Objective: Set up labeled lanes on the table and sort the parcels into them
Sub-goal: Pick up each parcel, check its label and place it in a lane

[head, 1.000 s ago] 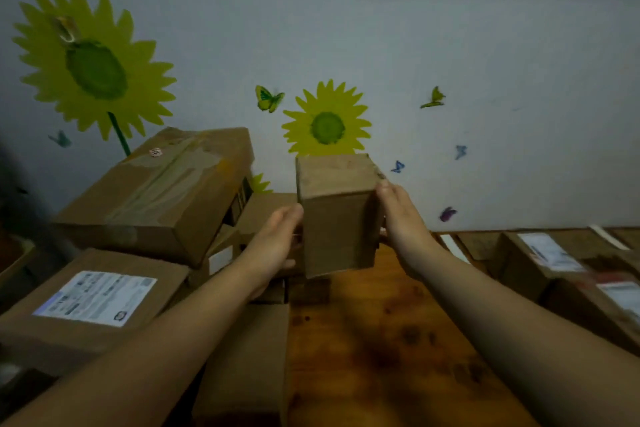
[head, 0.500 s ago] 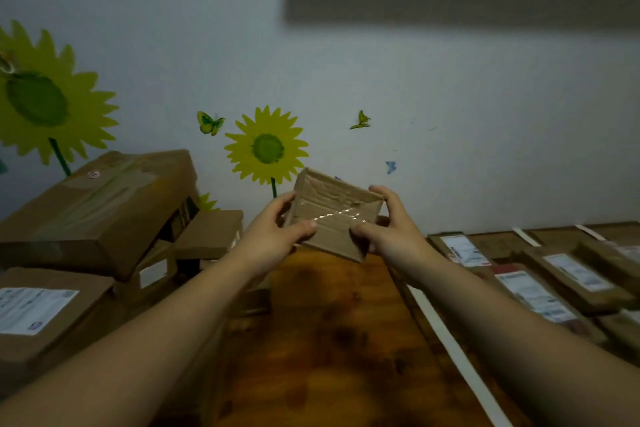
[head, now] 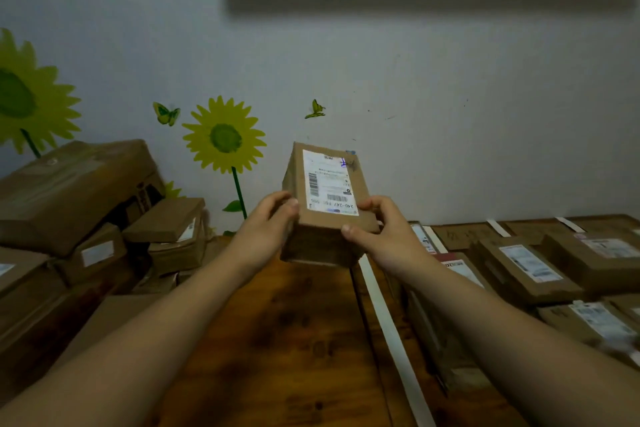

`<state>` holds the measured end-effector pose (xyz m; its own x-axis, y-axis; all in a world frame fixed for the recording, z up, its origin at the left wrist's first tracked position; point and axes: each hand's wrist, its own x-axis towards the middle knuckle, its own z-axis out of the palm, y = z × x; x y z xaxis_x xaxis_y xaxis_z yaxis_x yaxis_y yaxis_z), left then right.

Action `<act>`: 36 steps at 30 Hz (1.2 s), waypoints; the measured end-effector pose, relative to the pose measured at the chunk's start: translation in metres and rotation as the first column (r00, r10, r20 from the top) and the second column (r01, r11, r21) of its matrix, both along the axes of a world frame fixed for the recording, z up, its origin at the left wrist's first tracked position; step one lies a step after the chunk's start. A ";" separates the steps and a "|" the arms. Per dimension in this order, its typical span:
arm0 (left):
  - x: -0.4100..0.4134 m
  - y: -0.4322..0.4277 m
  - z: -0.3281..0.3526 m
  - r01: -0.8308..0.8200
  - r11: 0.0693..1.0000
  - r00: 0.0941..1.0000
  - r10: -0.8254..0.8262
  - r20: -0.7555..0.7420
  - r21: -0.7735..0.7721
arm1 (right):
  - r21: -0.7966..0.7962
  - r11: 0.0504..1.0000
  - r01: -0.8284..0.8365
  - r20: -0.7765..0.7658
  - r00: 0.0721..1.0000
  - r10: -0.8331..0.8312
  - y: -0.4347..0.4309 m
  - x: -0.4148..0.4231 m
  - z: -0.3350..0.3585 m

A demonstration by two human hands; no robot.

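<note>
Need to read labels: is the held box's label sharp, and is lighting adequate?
Head view: dim light; the white label on the small brown cardboard box is fairly sharp, fine print too small to read; brown parcels at the right edge blur.

Both hands [head: 266, 229] [head: 384, 232] grip a labelled parcel [head: 325, 198] above the table [head: 277, 340].

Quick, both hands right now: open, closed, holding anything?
Left hand: grips the left side of the parcel, held up above the table.
Right hand: grips the parcel's right side, thumb on the labeled face.
</note>
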<state>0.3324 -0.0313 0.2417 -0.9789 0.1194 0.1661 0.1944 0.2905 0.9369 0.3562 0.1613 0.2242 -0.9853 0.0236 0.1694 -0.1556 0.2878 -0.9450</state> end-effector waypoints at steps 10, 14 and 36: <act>0.026 0.006 0.026 0.156 0.972 0.988 -0.149 -0.052 0.179 | 0.020 0.995 0.098 -0.158 0.983 -0.094 0.008 0.031 0.024; 0.038 -0.002 0.033 0.201 0.939 0.979 -0.180 -0.100 0.278 | 0.021 0.996 0.091 -0.249 0.965 -0.083 0.003 0.048 0.036; 0.058 -0.005 0.009 0.291 0.951 0.957 -0.287 -0.051 0.104 | -0.106 0.944 0.312 -0.198 0.924 -0.328 0.014 0.103 0.033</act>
<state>0.3902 -0.0366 0.2505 -0.8986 0.3753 0.2272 0.2879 0.1135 0.9509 0.4591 0.1755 0.2573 -0.8654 0.3514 0.3572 -0.2631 0.2879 -0.9208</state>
